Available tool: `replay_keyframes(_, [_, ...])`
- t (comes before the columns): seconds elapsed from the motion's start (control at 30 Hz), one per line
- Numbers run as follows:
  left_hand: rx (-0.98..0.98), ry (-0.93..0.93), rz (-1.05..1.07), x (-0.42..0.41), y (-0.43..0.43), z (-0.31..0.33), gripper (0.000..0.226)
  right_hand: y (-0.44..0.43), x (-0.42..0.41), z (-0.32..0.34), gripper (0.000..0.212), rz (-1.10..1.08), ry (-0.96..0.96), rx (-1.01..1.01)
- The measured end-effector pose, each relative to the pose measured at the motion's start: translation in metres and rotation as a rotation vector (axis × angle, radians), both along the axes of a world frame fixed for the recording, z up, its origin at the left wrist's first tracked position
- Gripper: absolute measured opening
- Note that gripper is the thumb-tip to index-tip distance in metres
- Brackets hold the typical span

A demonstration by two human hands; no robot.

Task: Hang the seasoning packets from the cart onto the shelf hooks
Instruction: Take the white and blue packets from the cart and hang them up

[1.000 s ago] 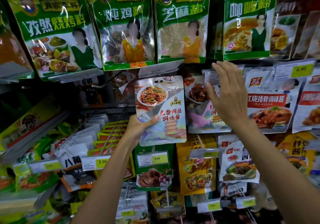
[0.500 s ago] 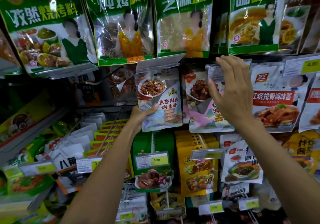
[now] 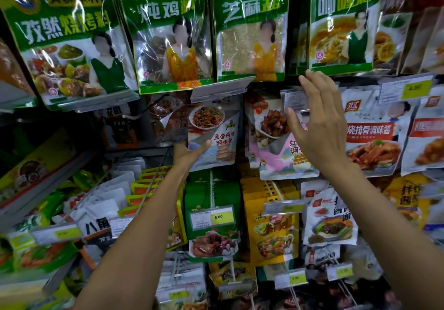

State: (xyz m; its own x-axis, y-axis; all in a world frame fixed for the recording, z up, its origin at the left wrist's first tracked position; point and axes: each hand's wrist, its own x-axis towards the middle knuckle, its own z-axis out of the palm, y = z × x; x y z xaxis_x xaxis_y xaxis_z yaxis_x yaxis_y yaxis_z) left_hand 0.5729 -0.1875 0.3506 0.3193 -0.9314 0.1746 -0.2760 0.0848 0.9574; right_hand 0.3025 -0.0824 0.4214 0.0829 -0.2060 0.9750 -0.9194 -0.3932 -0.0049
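Note:
My left hand (image 3: 186,152) grips the lower left corner of a seasoning packet (image 3: 217,127) with a plate of shredded meat printed on it. The packet's top sits right under a tilted clear price tag holder (image 3: 222,88), which hides the hook and the packet's hole. My right hand (image 3: 317,120) is raised with fingers spread, its fingertips against another price tag holder (image 3: 292,98). Behind that hand hangs a pink packet (image 3: 280,158) with braised meat on it. The cart is out of view.
Large green seasoning bags (image 3: 249,28) hang in the row above. White and red rib-sauce packets (image 3: 374,136) hang to the right. Below are green (image 3: 213,223) and yellow packets (image 3: 271,225) on hooks with price tags. A slanted shelf with more packets (image 3: 101,204) lies at the left.
My left hand has carried the packet up and back toward the shelf, so its top now sits under the tilted tag holder. My right hand stays at the neighbouring tag holder.

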Motion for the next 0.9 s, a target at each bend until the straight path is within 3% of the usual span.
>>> replay_keyframes(0.1, [-0.056,-0.099,-0.023,0.009,0.025,-0.001,0.036,0.015,0.003,-0.007,0.041,0.025,-0.049,-0.014])
replay_keyframes(0.2, [-0.142,-0.292,0.034,0.009,0.062,-0.009,0.032,0.038,0.008,-0.029,0.037,0.043,-0.102,0.054])
replay_keyframes(0.27, [-0.187,-0.381,0.055,-0.002,0.093,-0.019,0.035,0.058,0.011,-0.05,0.035,0.068,-0.157,0.171])
replay_keyframes(0.37, [-0.201,-0.328,-0.097,-0.035,0.147,-0.039,0.028,0.096,0.011,-0.092,0.03,0.141,-0.367,0.401])
replay_keyframes(0.5, [-0.098,-0.248,-0.395,-0.092,0.211,-0.076,0.019,0.16,-0.009,-0.154,0.025,0.11,-0.808,0.687])
replay_keyframes(0.63, [0.107,-0.1,-0.521,-0.141,0.26,-0.127,0.021,0.239,-0.038,-0.216,0.023,-0.012,-1.18,0.758])
replay_keyframes(0.9, [0.298,-0.261,-0.797,-0.23,0.312,-0.191,0.022,0.377,-0.098,-0.304,0.027,-0.39,-1.434,0.89])
